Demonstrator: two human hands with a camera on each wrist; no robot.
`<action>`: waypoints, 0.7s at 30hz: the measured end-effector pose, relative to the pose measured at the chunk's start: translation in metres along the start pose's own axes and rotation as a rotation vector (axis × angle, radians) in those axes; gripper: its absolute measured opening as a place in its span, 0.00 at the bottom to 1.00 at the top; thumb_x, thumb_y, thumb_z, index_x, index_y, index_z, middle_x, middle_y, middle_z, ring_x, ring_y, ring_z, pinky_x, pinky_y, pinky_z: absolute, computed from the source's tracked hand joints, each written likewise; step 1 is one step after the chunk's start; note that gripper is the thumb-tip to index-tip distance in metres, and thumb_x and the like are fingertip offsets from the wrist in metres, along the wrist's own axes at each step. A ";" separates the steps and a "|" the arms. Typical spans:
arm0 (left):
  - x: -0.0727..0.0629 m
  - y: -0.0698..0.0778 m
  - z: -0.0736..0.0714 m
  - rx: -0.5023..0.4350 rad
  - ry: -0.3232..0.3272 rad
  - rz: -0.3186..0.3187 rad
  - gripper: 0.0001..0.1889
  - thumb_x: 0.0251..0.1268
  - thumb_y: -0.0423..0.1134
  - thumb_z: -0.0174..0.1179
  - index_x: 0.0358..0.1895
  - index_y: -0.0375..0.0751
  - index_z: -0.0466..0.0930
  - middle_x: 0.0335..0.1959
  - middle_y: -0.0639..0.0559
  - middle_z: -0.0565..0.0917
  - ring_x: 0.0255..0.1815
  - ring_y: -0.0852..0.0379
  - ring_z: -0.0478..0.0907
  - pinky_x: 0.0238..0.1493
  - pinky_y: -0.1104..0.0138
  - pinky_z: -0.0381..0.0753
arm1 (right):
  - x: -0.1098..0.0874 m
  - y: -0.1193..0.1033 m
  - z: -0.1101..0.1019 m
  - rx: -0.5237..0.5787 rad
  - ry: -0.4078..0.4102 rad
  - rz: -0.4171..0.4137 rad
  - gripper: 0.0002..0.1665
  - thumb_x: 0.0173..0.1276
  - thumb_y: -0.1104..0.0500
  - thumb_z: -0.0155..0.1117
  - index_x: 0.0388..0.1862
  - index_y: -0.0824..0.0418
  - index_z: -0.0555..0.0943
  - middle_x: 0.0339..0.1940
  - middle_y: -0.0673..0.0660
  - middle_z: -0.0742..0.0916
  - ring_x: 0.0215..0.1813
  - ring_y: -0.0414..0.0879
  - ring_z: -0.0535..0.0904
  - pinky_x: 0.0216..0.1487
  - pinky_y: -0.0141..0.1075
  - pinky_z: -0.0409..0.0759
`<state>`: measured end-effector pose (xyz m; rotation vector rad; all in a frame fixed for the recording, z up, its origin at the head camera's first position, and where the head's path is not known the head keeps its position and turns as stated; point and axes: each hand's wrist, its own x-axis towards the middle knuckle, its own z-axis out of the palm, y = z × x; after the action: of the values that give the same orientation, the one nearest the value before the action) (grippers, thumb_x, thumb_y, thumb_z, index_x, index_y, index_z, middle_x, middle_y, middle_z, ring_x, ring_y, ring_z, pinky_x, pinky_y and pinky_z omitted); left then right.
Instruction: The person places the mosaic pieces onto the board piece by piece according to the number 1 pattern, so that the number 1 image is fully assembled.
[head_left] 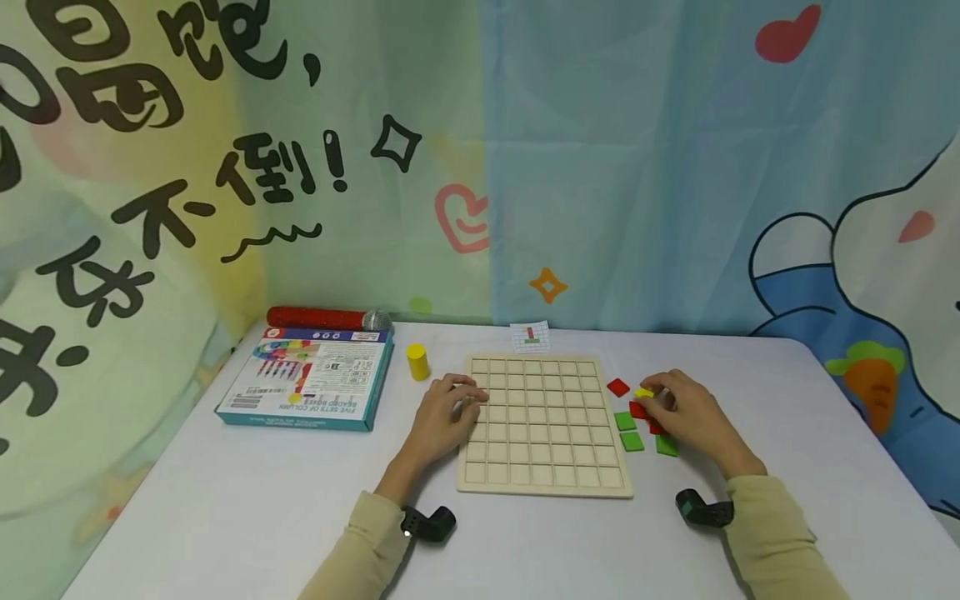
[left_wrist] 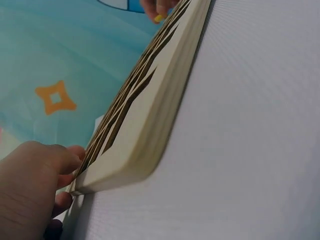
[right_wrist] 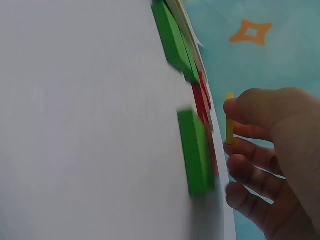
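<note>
My right hand (head_left: 686, 417) pinches a small yellow tile (right_wrist: 229, 120) between thumb and fingers, raised over the loose tiles right of the board. Below and around it lie red tiles (head_left: 618, 387) and green tiles (head_left: 633, 442), some partly hidden by the hand. The pale wooden grid board (head_left: 543, 425) lies flat on the table, its square cells bare. My left hand (head_left: 442, 417) rests at the board's left edge, relaxed fingertips touching its rim; in the left wrist view the thumb and fingers (left_wrist: 62, 202) meet the board's edge.
Behind the board stands a small white card (head_left: 530, 337) with a printed grid and coloured marks. A yellow cylinder (head_left: 417, 362) stands left of the board. Further left lies a teal-edged box (head_left: 307, 379), with a red microphone (head_left: 322, 318) behind it. A printed curtain (head_left: 600, 167) hangs behind the table.
</note>
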<state>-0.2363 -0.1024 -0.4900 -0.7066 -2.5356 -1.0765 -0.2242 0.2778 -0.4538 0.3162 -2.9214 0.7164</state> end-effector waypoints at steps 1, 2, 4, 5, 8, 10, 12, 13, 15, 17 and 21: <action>0.000 0.000 0.000 -0.006 -0.001 -0.001 0.09 0.63 0.35 0.56 0.42 0.48 0.84 0.49 0.51 0.80 0.46 0.52 0.74 0.48 0.56 0.70 | 0.001 -0.002 0.001 0.003 0.005 -0.015 0.18 0.63 0.56 0.63 0.49 0.64 0.78 0.40 0.59 0.80 0.32 0.44 0.70 0.29 0.32 0.69; 0.000 0.000 0.000 -0.009 0.000 -0.004 0.09 0.63 0.35 0.56 0.42 0.49 0.84 0.49 0.52 0.80 0.46 0.53 0.74 0.48 0.56 0.70 | 0.002 -0.004 0.002 0.004 0.010 -0.029 0.18 0.64 0.56 0.63 0.49 0.64 0.78 0.41 0.59 0.80 0.30 0.43 0.69 0.28 0.32 0.68; 0.000 -0.001 0.001 -0.008 -0.001 -0.013 0.08 0.64 0.36 0.56 0.41 0.50 0.84 0.48 0.53 0.80 0.46 0.55 0.74 0.49 0.57 0.70 | 0.004 -0.009 0.004 0.015 0.010 -0.042 0.18 0.65 0.56 0.62 0.50 0.63 0.78 0.41 0.59 0.80 0.28 0.42 0.67 0.26 0.31 0.66; 0.000 -0.001 0.002 -0.007 -0.002 -0.016 0.08 0.64 0.36 0.56 0.40 0.51 0.84 0.48 0.54 0.80 0.47 0.55 0.74 0.49 0.57 0.70 | 0.005 -0.012 0.005 0.022 0.007 -0.042 0.18 0.65 0.56 0.62 0.50 0.63 0.78 0.41 0.58 0.80 0.27 0.42 0.67 0.25 0.31 0.66; -0.001 -0.001 0.002 -0.003 -0.007 -0.025 0.08 0.63 0.35 0.57 0.40 0.51 0.84 0.48 0.53 0.80 0.47 0.54 0.74 0.49 0.57 0.70 | 0.008 -0.021 0.007 0.045 -0.005 -0.049 0.16 0.65 0.57 0.61 0.50 0.62 0.79 0.42 0.58 0.80 0.27 0.42 0.66 0.25 0.32 0.65; -0.001 -0.001 0.002 0.004 -0.012 -0.023 0.08 0.62 0.35 0.58 0.41 0.50 0.85 0.49 0.53 0.81 0.47 0.53 0.74 0.48 0.57 0.70 | 0.010 -0.026 0.009 0.053 -0.009 -0.061 0.16 0.65 0.57 0.60 0.50 0.61 0.79 0.41 0.57 0.80 0.28 0.42 0.66 0.26 0.32 0.65; -0.002 0.000 0.001 0.011 -0.025 -0.023 0.09 0.62 0.35 0.59 0.42 0.50 0.85 0.50 0.52 0.81 0.48 0.52 0.74 0.48 0.57 0.70 | 0.011 -0.031 0.012 0.055 -0.011 -0.084 0.15 0.65 0.58 0.60 0.49 0.61 0.79 0.40 0.56 0.79 0.28 0.42 0.67 0.28 0.32 0.66; -0.002 0.001 0.000 0.015 -0.032 -0.022 0.09 0.62 0.36 0.59 0.42 0.50 0.85 0.51 0.52 0.81 0.48 0.52 0.74 0.48 0.58 0.70 | 0.012 -0.033 0.014 0.052 -0.011 -0.095 0.15 0.65 0.57 0.61 0.49 0.60 0.79 0.40 0.55 0.79 0.29 0.41 0.67 0.28 0.32 0.66; -0.001 0.002 -0.001 0.024 -0.041 -0.018 0.09 0.62 0.36 0.59 0.43 0.50 0.85 0.52 0.52 0.81 0.48 0.52 0.74 0.48 0.58 0.70 | 0.015 -0.037 0.016 0.049 -0.008 -0.117 0.15 0.65 0.57 0.61 0.50 0.60 0.79 0.40 0.55 0.79 0.30 0.42 0.68 0.31 0.33 0.67; -0.001 0.002 -0.002 0.025 -0.047 -0.013 0.10 0.62 0.36 0.59 0.44 0.50 0.85 0.53 0.52 0.81 0.49 0.52 0.74 0.48 0.58 0.70 | 0.018 -0.041 0.018 0.051 -0.010 -0.129 0.16 0.65 0.56 0.62 0.50 0.60 0.79 0.40 0.54 0.80 0.32 0.42 0.70 0.33 0.34 0.68; -0.001 0.002 -0.002 0.026 -0.049 0.000 0.10 0.61 0.38 0.60 0.44 0.51 0.85 0.55 0.54 0.81 0.49 0.54 0.74 0.48 0.58 0.70 | 0.022 -0.050 0.021 0.080 -0.030 -0.137 0.16 0.65 0.54 0.61 0.50 0.58 0.79 0.40 0.53 0.80 0.32 0.42 0.69 0.33 0.35 0.67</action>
<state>-0.2344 -0.1023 -0.4878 -0.7345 -2.5861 -1.0361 -0.2356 0.2209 -0.4467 0.5344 -2.8691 0.8154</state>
